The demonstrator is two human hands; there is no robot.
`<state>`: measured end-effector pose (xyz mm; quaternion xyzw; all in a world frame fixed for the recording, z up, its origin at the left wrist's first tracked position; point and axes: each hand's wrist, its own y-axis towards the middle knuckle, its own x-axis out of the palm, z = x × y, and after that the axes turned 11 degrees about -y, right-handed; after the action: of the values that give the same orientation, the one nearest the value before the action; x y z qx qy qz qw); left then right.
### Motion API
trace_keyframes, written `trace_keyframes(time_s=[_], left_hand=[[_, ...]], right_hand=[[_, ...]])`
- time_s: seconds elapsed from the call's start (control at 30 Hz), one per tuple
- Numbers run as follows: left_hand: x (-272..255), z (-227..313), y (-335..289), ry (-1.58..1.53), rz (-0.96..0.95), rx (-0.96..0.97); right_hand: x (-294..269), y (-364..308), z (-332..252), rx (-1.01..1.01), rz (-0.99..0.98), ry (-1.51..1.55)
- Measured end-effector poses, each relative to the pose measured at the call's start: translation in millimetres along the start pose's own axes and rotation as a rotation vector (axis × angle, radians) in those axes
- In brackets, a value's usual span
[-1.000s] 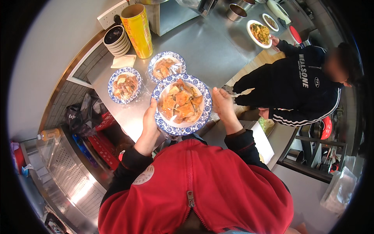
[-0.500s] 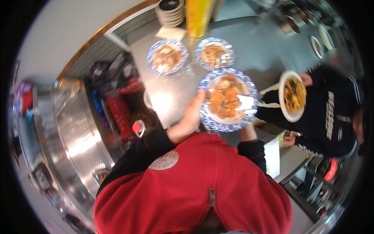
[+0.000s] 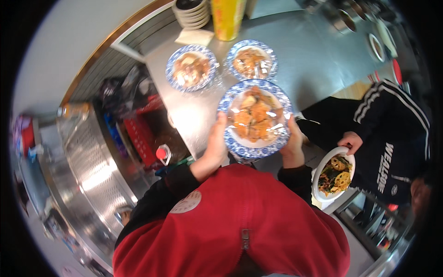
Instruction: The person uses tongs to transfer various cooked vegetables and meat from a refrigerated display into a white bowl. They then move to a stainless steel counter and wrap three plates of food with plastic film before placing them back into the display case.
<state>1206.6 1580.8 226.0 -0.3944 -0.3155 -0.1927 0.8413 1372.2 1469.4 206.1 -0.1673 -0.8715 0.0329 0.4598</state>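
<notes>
Between my two hands I hold a blue-and-white patterned plate point(image 3: 251, 151) in front of my chest. Orange-brown food point(image 3: 256, 117) lies on it under shiny clear plastic wrap. My left hand point(image 3: 213, 144) grips the plate's left rim, the thumb along the edge. On the opposite side my right hand point(image 3: 292, 147) clasps the rim; fingers underneath are hidden. Just beyond, on the steel table, stand two similar wrapped plates of food, a left plate point(image 3: 170, 69) and a right plate point(image 3: 230, 60). The held plate overlaps the right one's near edge in view.
At right, a person in a dark jacket point(image 3: 387, 138) holds a white bowl point(image 3: 316, 184) of vegetables close to my right arm. The steel table point(image 3: 304, 51) bears stacked bowls point(image 3: 191, 18), a folded cloth point(image 3: 194, 37) and a yellow cylinder point(image 3: 226, 21). A red crate point(image 3: 138, 138) is at left.
The held plate has shifted slightly left, and my right hand now shows on its right rim. The other person's bowl has moved down and nearer my right arm.
</notes>
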Motion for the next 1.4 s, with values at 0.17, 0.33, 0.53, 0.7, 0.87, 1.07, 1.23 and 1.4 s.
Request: trace_keyframes(time_s=[0.17, 0.33, 0.53, 0.7, 0.87, 1.07, 1.23, 1.4], left_hand=[[0, 29, 5, 0.021, -0.192, -0.009], [-4, 66, 19, 0.268, -0.23, -0.071], [19, 137, 98, 0.482, -0.604, -0.463], [39, 141, 127, 0.792, -0.78, -0.582], [35, 124, 145, 0.784, -0.468, -0.804], [28, 107, 138, 0.557, -0.499, -0.783], [41, 87, 121, 0.459, -0.462, -0.634], [51, 82, 111, 0.483, -0.488, -0.492]], right_hand=[[27, 5, 21, -0.069, 0.065, 0.04], [45, 14, 24, -0.17, 0.248, -0.004], [46, 20, 29, -0.125, 0.261, -0.018], [41, 24, 39, -0.048, 0.269, 0.05], [44, 19, 34, -0.005, 0.385, 0.006], [50, 5, 33, -0.105, 0.471, -0.058], [34, -28, 26, -0.114, 0.59, -0.126], [37, -43, 27, -0.166, 0.548, -0.131]])
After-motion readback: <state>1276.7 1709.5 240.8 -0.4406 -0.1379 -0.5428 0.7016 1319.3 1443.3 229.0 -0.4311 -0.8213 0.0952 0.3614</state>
